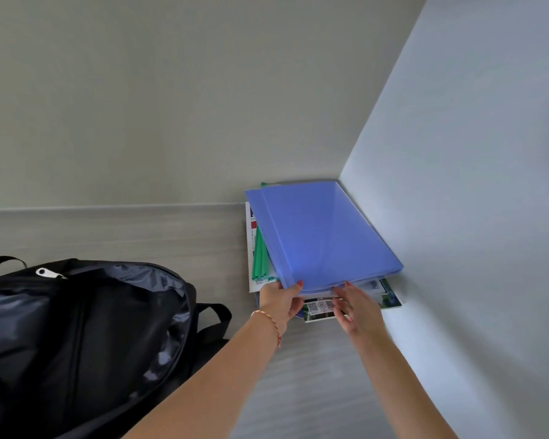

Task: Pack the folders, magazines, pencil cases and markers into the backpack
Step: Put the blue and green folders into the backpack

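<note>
Over on the left, the black backpack (86, 327) lies on the bench (171, 236), main compartment unzipped and gaping, nothing seen inside yet. Moving right, the stack sits tucked in the corner against the wall (473, 185): a magazine (250, 248) at the bottom, a green folder (260, 251) peeking out, and the blue folder (324, 232) on top, its near edge tilted up. The left hand (279, 301) pinches that near edge, thumb on top. The right hand (358, 308) sits just beside it, fingers loosely curled at the edge; whether its grip has closed on anything cannot be told. Best play from here, likely: hold both near corners firmly, lift flat so the slick plastic doesn't drag its neighbours, then feed it spine-first into the opening.
</note>
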